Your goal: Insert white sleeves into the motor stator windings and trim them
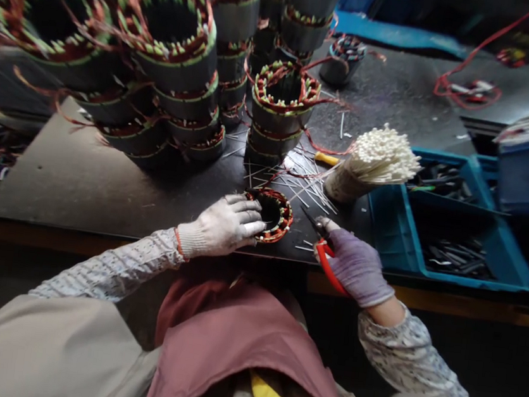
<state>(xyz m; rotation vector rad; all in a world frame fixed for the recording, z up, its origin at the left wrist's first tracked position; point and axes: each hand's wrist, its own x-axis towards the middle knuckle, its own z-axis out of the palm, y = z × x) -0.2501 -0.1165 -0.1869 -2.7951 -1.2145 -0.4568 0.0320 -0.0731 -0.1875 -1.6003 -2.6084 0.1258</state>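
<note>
A small motor stator (285,217) with copper windings round its rim rests near the table's front edge, its round opening facing up. My left hand (228,223), in a white glove, grips its left side, with the fingers over the rim and the thumb not clearly visible. To the right, my right hand (357,263) wears a purple glove with bare fingertips and is closed on red-handled scissors (330,270). Their dark blades point up and left towards the stator without touching it. Loose white sleeving sticks (307,181) are scattered just behind.
Stacked stators (179,64) rise at the back left, and another stack (278,117) stands in the middle. A bundle of white sticks (384,155) leans in a holder beside a yellow handle (326,159). Blue bins (415,241) with dark pieces are at the right.
</note>
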